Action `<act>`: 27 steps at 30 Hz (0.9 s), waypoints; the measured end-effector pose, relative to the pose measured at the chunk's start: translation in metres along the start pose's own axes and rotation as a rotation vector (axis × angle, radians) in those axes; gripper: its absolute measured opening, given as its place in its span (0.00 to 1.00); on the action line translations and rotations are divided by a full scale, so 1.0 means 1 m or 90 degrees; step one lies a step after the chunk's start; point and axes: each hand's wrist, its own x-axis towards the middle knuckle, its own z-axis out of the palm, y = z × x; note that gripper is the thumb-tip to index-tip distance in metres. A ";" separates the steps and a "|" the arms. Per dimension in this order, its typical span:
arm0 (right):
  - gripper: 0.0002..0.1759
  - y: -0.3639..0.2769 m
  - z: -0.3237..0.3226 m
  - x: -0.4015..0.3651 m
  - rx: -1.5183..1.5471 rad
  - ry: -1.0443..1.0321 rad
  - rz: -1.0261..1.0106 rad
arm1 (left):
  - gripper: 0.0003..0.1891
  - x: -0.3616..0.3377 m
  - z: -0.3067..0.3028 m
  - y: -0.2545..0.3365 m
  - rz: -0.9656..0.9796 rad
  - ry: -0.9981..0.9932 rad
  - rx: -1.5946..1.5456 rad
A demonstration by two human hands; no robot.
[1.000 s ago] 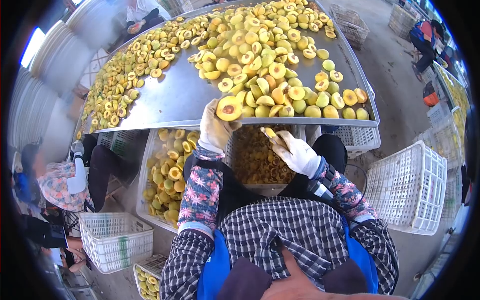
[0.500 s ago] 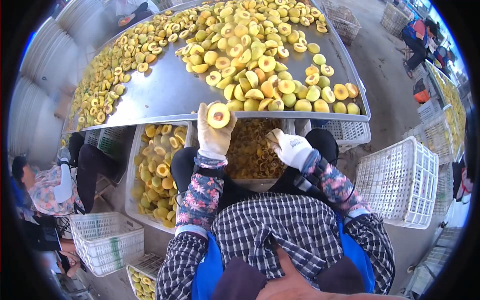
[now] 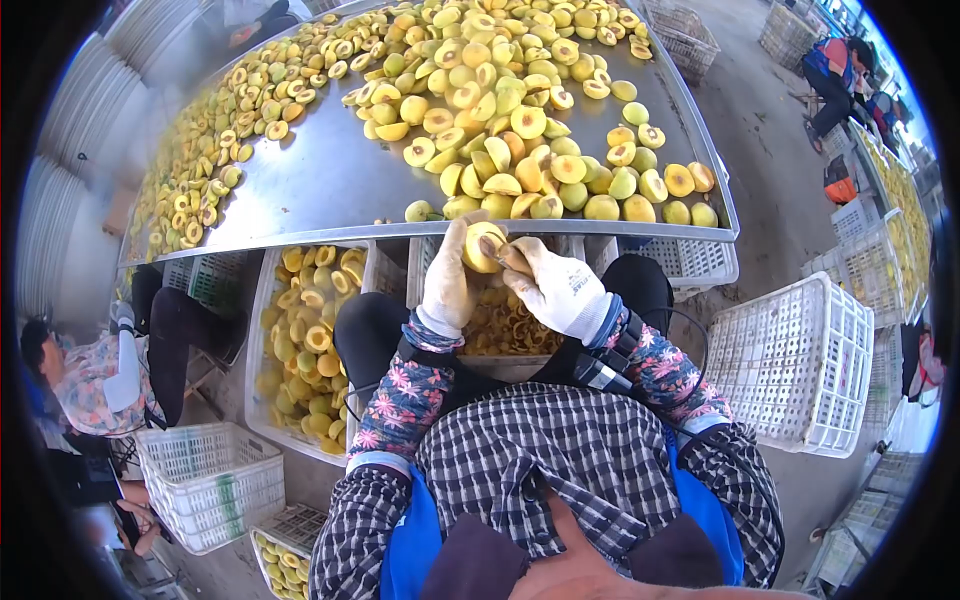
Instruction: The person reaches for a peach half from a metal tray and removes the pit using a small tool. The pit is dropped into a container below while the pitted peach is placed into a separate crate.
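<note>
My left hand [image 3: 447, 280], in a stained white glove, grips a yellow peach half [image 3: 482, 247] just below the front edge of the metal table. The cut face, with a brown centre, is turned toward my right hand [image 3: 560, 288]. That hand, also gloved, has its brown-stained fingertips closed at the cut face; whatever they hold is hidden. Beneath both hands stands a crate of brownish scraps and pits [image 3: 510, 325]. Many peach halves [image 3: 500, 130] are heaped on the metal table [image 3: 310, 190] in front of me.
To my left, a crate holds pitted peach halves [image 3: 318, 350]. White plastic crates stand at the right [image 3: 790, 365] and lower left [image 3: 215, 485]. A person [image 3: 100, 370] sits at the left; another person [image 3: 835, 85] bends at the far right.
My right hand has moved left and up to meet the peach half. The left hand has lowered slightly and shifted right, turning the cut face toward the right hand.
</note>
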 end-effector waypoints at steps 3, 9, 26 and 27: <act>0.16 -0.003 0.003 0.000 -0.002 0.001 -0.015 | 0.24 -0.001 -0.004 -0.004 0.050 -0.026 0.096; 0.15 0.003 0.005 0.000 -0.047 -0.041 -0.032 | 0.26 0.001 -0.010 -0.007 0.149 -0.039 0.270; 0.15 0.003 0.023 -0.008 0.467 -0.200 0.302 | 0.30 -0.008 0.000 -0.030 0.403 0.135 0.422; 0.16 0.007 0.024 -0.009 0.324 -0.200 0.204 | 0.30 -0.009 0.000 -0.026 0.318 0.121 0.321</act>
